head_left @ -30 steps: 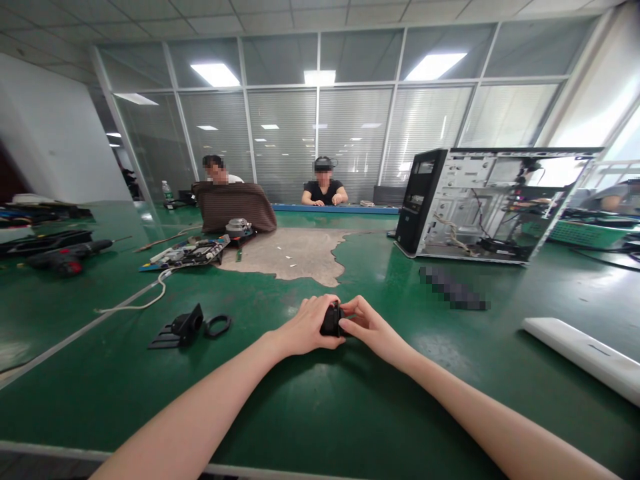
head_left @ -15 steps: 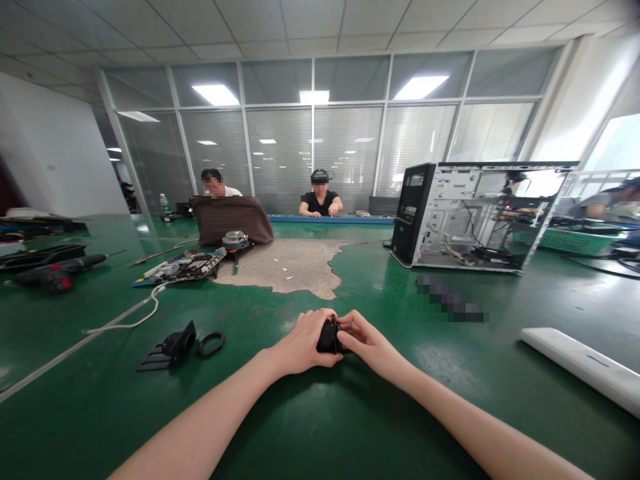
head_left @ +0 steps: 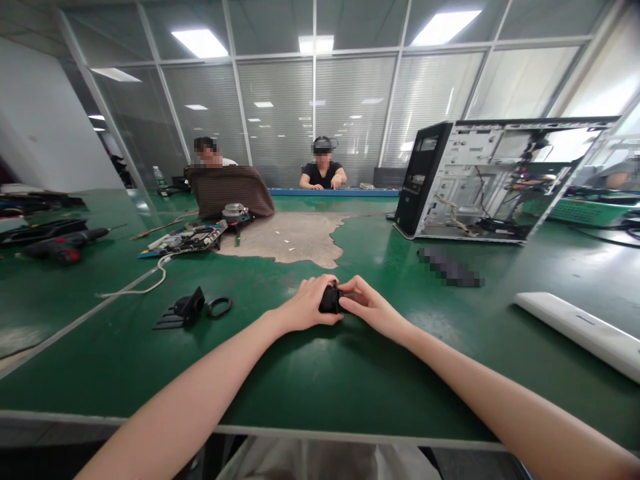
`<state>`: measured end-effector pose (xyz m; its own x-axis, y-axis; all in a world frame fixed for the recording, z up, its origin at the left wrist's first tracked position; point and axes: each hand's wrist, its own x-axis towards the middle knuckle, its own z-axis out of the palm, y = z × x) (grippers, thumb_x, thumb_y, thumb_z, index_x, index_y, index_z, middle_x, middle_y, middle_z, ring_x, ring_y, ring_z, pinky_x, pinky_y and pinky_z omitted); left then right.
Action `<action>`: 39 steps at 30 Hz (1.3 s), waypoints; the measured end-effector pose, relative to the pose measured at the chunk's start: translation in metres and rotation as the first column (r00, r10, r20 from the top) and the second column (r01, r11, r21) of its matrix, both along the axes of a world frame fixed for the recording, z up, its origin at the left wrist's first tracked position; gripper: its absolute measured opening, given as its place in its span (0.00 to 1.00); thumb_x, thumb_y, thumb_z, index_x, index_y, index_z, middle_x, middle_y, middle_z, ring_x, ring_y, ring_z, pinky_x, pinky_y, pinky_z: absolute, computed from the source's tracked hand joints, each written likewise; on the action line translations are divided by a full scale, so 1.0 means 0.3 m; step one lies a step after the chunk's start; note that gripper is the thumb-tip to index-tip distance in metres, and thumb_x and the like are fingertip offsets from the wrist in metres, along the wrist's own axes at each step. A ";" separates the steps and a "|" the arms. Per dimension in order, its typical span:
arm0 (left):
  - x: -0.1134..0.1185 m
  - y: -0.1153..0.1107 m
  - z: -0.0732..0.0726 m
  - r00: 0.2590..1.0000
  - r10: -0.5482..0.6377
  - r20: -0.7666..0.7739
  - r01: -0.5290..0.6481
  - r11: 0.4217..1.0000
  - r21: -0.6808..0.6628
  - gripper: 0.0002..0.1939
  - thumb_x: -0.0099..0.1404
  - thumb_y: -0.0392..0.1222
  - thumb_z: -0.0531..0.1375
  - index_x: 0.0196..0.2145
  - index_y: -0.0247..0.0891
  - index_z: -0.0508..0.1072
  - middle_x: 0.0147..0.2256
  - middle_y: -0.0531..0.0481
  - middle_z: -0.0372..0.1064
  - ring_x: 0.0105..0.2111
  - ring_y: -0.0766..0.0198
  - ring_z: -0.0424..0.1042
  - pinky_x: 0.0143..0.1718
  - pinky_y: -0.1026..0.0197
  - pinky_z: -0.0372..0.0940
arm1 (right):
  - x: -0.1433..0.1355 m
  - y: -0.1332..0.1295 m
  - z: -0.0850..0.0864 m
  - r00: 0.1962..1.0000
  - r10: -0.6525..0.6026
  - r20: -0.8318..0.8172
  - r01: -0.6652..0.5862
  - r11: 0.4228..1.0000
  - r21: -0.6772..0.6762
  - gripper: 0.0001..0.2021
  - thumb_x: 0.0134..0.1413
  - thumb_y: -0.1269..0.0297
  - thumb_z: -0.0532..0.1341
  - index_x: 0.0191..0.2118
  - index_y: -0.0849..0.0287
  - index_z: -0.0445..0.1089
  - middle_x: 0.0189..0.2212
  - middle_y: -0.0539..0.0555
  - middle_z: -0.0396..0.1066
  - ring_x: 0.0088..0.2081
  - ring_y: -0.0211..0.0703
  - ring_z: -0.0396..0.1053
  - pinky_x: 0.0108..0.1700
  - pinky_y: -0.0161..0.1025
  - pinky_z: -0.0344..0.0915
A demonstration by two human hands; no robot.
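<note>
Black part was held.
Left hand curled round it; right hand pinched its edge; steady left support seemed advisable.

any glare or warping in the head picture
Head view: glare on the glossy green tabletop at right; head view: sides of the grey glass partition seem warped outward; head view: blocky pixels over the dark oblong item; head view: little detail on the small black part in the left hand.

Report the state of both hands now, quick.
Left hand: closed around a small black plastic part.
Right hand: closed, thumb and fingers pinching the right end of that same part.
</note>
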<state>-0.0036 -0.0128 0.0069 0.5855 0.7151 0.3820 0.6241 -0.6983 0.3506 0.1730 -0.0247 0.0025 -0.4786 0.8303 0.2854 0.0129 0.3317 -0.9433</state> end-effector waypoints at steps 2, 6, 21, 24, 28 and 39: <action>0.000 0.004 -0.005 1.000 -0.002 -0.005 0.002 1.000 0.009 0.31 0.49 0.50 0.61 0.47 0.40 0.53 0.42 0.47 0.59 0.39 0.55 0.60 0.41 0.55 0.55 | -0.002 0.008 -0.008 0.999 -0.029 0.017 0.028 0.999 0.015 0.08 0.48 0.62 0.58 0.33 0.57 0.57 0.34 0.49 0.63 0.35 0.37 0.66 0.40 0.39 0.62; -0.001 0.007 -0.007 1.000 0.002 -0.006 -0.002 1.000 0.012 0.30 0.49 0.50 0.60 0.47 0.41 0.53 0.42 0.47 0.59 0.39 0.56 0.61 0.40 0.55 0.55 | -0.005 0.030 -0.026 0.995 -0.097 0.031 0.097 0.995 -0.001 0.11 0.46 0.62 0.60 0.35 0.56 0.58 0.36 0.50 0.63 0.36 0.38 0.66 0.42 0.41 0.62; 0.000 -0.004 0.006 1.000 0.010 -0.009 -0.009 1.000 0.004 0.29 0.49 0.51 0.60 0.46 0.41 0.54 0.42 0.47 0.60 0.37 0.56 0.61 0.39 0.56 0.55 | -0.004 0.009 -0.007 0.997 -0.045 0.059 0.043 0.999 0.021 0.10 0.48 0.60 0.57 0.36 0.56 0.57 0.37 0.50 0.63 0.35 0.37 0.66 0.40 0.40 0.63; 0.000 -0.003 0.004 1.000 0.009 -0.001 -0.009 1.000 -0.003 0.30 0.49 0.50 0.60 0.47 0.41 0.54 0.42 0.47 0.60 0.38 0.56 0.61 0.39 0.55 0.55 | -0.007 0.011 -0.009 0.993 -0.082 0.080 0.083 0.996 -0.009 0.13 0.47 0.59 0.58 0.38 0.56 0.57 0.38 0.51 0.63 0.37 0.38 0.66 0.41 0.41 0.63; -0.001 -0.004 0.002 1.000 0.011 0.007 -0.011 1.000 -0.010 0.29 0.49 0.50 0.60 0.46 0.41 0.54 0.42 0.48 0.60 0.38 0.56 0.61 0.39 0.55 0.55 | -0.001 0.001 -0.002 0.997 -0.034 0.076 0.034 0.999 -0.005 0.13 0.47 0.60 0.59 0.38 0.56 0.57 0.39 0.51 0.63 0.38 0.39 0.66 0.41 0.41 0.63; 0.001 -0.001 -0.004 1.000 0.004 -0.003 -0.004 1.000 0.025 0.30 0.49 0.50 0.60 0.47 0.40 0.53 0.42 0.48 0.59 0.38 0.56 0.61 0.40 0.56 0.55 | -0.009 0.022 -0.021 0.995 -0.091 0.042 0.092 0.996 -0.024 0.12 0.47 0.58 0.58 0.37 0.57 0.58 0.35 0.50 0.64 0.36 0.38 0.66 0.42 0.43 0.63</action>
<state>-0.0034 -0.0130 0.0056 0.5838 0.7078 0.3978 0.6281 -0.7041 0.3311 0.1702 -0.0180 -0.0037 -0.4114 0.8779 0.2451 0.0805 0.3029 -0.9496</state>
